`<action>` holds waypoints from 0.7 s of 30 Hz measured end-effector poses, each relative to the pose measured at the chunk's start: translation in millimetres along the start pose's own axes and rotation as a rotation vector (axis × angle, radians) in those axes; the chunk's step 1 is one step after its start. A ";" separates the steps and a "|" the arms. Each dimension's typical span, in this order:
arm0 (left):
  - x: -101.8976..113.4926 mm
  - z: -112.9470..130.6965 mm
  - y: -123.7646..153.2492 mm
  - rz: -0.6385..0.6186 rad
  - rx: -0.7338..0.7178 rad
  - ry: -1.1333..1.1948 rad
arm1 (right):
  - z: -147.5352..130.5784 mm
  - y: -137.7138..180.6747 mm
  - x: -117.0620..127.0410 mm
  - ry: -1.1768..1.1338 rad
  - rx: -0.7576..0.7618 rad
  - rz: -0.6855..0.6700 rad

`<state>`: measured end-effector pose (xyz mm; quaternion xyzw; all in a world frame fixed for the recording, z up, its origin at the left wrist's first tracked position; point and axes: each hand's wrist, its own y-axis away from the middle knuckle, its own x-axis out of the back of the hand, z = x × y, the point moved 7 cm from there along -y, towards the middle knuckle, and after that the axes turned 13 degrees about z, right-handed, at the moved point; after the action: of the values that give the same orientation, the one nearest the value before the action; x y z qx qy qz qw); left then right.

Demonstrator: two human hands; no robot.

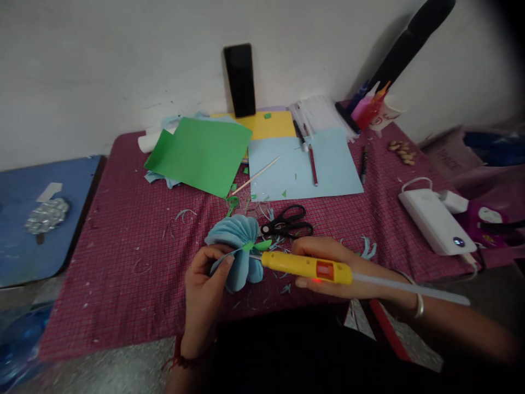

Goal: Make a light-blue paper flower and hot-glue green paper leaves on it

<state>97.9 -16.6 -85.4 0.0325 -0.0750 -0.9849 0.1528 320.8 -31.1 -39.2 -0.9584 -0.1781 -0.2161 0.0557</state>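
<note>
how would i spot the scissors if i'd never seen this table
On the red checked tablecloth, find the pale blue sheet. Just below it in the picture, right of the blue paper flower in the left hand, lie the scissors: the only thing there with two black loop handles.

Matt paper is forming the flower (235, 230) in the left hand (205, 290); smooth plastic is encasing the glue gun (289, 264) in the right hand (356, 262). Below both, the tabletop (118, 262) is showing woven cloth.

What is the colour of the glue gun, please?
The glue gun is mainly yellow; the head view shows it best.
</note>
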 end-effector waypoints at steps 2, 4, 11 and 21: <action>2.1 -0.3 -0.6 0.009 -0.016 -0.023 | -1.1 -0.7 -0.2 0.004 0.005 -0.008; 4.2 1.1 -0.8 0.013 -0.048 -0.073 | -1.9 -2.6 -1.2 0.014 0.016 -0.010; 4.9 19.9 2.8 -0.054 -0.349 -0.260 | -6.8 -12.4 -8.2 0.004 0.073 -0.014; 11.4 38.1 12.9 -0.004 -0.741 -0.396 | -9.9 -10.9 2.7 0.086 0.045 0.034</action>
<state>87.5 -27.0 -46.2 -0.2144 0.2565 -0.9328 0.1347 315.1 -21.9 -28.8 -0.9496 -0.1641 -0.2521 0.0884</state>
